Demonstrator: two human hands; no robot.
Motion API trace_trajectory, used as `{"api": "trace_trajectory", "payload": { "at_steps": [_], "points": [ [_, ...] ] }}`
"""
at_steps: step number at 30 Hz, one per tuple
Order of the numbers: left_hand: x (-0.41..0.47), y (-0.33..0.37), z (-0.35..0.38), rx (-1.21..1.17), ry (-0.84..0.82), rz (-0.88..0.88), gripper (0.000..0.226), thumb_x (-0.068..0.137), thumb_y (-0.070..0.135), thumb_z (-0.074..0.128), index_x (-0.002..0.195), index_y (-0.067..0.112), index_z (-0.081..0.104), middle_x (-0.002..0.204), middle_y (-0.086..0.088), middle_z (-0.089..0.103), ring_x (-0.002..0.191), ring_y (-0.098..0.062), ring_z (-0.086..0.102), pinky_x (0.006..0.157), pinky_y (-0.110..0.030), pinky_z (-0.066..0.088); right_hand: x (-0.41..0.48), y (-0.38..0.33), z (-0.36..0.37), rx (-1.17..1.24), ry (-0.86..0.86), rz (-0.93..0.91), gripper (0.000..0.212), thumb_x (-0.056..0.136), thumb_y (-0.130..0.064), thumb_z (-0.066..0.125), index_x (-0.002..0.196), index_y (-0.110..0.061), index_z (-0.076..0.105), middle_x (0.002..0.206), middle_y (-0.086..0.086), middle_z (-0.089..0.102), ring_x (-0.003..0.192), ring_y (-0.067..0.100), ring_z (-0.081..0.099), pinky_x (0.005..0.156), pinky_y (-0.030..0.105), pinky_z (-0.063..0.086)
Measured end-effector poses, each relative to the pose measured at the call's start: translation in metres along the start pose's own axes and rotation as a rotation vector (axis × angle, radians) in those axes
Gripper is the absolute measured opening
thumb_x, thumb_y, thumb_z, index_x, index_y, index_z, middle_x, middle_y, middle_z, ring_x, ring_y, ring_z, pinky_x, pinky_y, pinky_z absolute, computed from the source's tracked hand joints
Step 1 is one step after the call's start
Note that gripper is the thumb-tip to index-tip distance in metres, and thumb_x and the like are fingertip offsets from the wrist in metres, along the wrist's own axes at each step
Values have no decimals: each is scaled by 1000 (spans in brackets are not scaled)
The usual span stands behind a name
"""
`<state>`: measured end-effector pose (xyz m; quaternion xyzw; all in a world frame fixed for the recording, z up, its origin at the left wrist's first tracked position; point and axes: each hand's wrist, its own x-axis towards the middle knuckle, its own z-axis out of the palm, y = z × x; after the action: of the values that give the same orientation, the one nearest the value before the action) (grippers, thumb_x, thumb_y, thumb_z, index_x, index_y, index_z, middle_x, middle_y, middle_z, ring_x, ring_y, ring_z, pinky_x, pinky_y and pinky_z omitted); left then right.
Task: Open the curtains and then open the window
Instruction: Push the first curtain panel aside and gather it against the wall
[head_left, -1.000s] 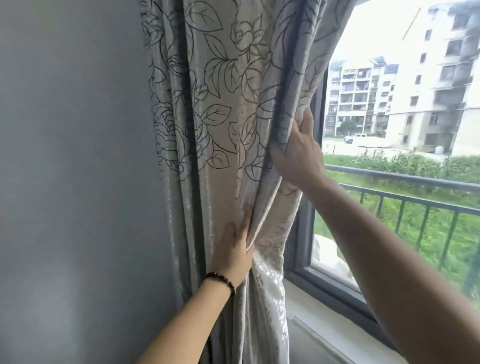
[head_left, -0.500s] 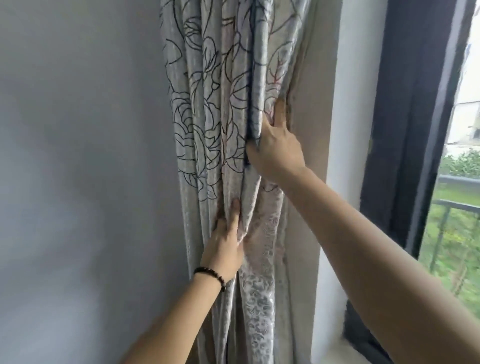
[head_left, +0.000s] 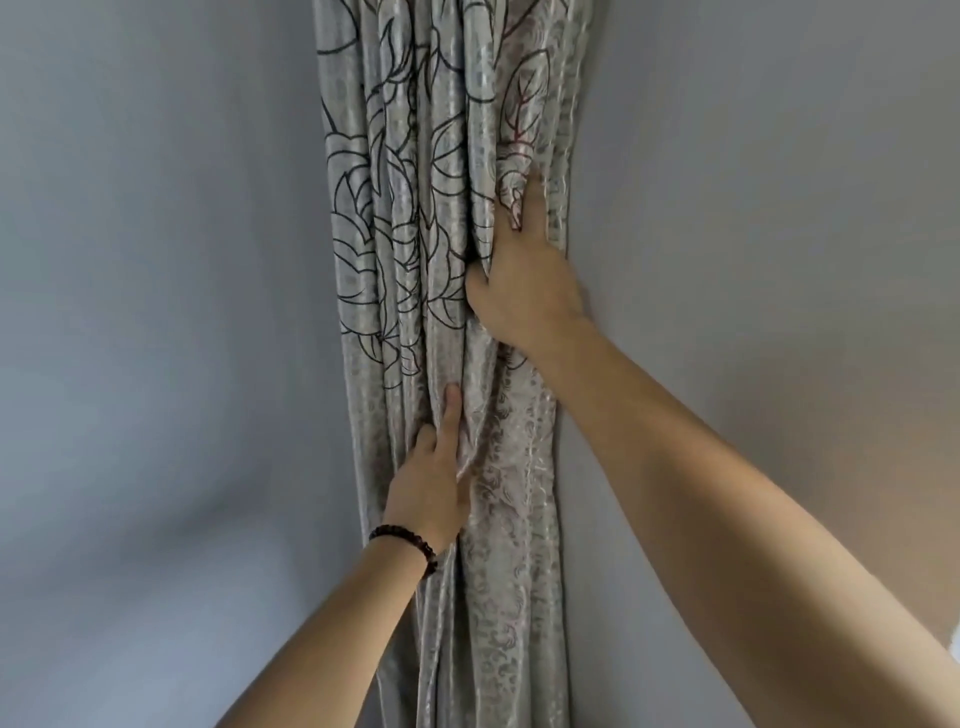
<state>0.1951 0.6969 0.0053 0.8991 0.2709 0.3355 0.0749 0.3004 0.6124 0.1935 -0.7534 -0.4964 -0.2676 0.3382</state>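
Our left hand (head_left: 431, 486) presses flat-fingered on the gathered floral curtain (head_left: 405, 208) in the grey wall (head_left: 156, 312) corner; our right hand (head_left: 524, 283) pinches a fold.

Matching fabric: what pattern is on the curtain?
The curtain shows dark outlined leaves on silvery grey; head view.

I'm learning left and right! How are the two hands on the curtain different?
The left hand sits lower on the curtain; the right hand is higher. The left wrist wears a dark bead bracelet; the right wrist is bare. Both touch the bunched curtain.
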Motion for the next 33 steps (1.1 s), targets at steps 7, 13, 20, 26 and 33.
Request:
{"api": "trace_trajectory", "payload": {
  "at_steps": [7,13,20,26,33],
  "points": [
    [57,-61,5,-125,-61,7,114,95,10,59,137,54,-39,150,-9,34,92,-21,57,78,-27,46,61,-9,69,34,23,17,69,97,-27,54,157,-20,22,168,13,-10,101,38,66,77,35,49],
    [92,-98,5,-141,-146,105,117,92,3,57,137,52,-40,135,-4,44,78,-16,53,69,-28,47,102,-22,114,55,58,86,70,100,-41,49,159,-21,17,168,8,-8,126,40,56,100,45,48],
    [100,-101,5,-22,-158,204,114,90,3,57,143,37,-39,137,-7,40,94,-27,59,74,-35,52,88,-4,105,137,102,99,66,89,-49,42,153,-33,33,162,5,22,140,30,36,113,51,39],
    [90,-95,5,-14,-212,259,122,89,6,60,134,46,-46,135,-8,41,87,-26,60,72,-38,55,44,-27,86,227,396,51,95,92,-68,51,157,-35,-10,167,17,-8,155,32,-7,121,60,6],
    [52,-85,15,202,159,404,86,91,40,60,158,18,11,138,-18,43,124,-34,45,95,-46,51,67,-22,92,-123,305,-2,101,83,-83,47,158,-36,-3,163,28,-14,151,48,-9,119,68,6]
  ]
}}
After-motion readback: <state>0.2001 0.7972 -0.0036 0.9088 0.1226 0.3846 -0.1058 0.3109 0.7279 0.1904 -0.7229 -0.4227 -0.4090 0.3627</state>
